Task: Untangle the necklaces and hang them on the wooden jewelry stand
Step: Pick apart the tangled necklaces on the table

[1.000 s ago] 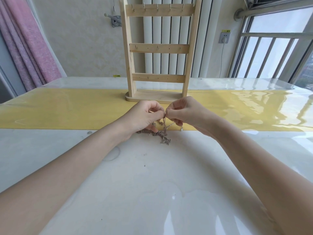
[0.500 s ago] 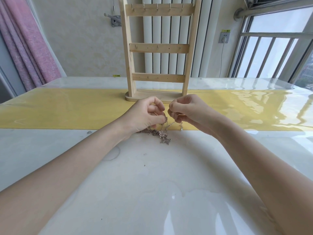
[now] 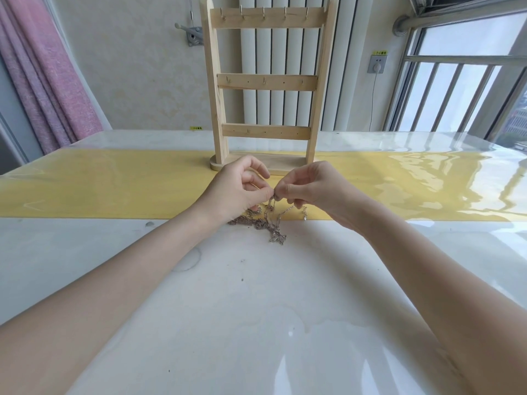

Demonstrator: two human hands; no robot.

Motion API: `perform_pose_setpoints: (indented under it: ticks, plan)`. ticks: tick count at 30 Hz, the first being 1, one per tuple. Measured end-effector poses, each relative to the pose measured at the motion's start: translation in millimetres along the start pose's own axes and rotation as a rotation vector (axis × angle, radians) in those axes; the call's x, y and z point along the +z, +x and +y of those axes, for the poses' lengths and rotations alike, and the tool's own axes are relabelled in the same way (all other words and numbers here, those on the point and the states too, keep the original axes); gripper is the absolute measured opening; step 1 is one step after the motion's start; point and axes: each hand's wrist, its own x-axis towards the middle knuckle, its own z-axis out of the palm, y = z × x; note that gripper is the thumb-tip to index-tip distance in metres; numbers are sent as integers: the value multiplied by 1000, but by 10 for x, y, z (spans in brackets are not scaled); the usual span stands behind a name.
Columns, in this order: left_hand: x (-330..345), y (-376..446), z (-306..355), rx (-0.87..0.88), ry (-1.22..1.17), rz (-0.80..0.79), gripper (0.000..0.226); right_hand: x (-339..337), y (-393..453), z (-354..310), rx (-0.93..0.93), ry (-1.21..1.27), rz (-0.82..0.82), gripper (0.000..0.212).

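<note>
A tangle of thin metal necklaces [image 3: 269, 228] lies on the table just in front of the wooden jewelry stand [image 3: 266, 82]. My left hand [image 3: 238, 189] and my right hand [image 3: 310, 188] meet above the tangle, each pinching chain strands between thumb and fingertips. The strands hang from the pinch down to the heap, and a small pendant cluster lies at its near end. The stand is upright with three rails of small hooks, and nothing hangs on it.
A yellow runner [image 3: 99, 183] crosses the glossy white table [image 3: 228, 309] under a clear cover. Behind are a white radiator [image 3: 285, 67], a pink curtain [image 3: 48, 81] at left and a barred window [image 3: 456, 89] at right.
Both hands have risen slightly and shifted their pinch on the chains, drawing the strands a little higher. The heap on the table has spread somewhat to the left.
</note>
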Motion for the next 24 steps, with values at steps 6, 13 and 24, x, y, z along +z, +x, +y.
perform_pose_setpoints:
  ticks: [6,13,24]
  plan:
    - [25,-7,-13,119,287,35,26,100,6,10,-4,-220,24,11]
    - [32,-12,9,-184,-72,-54,10,96,7,19,-125,-211,103,11]
    - [10,-20,50,-169,-21,54,12,83,22,24,-181,-68,110,22]
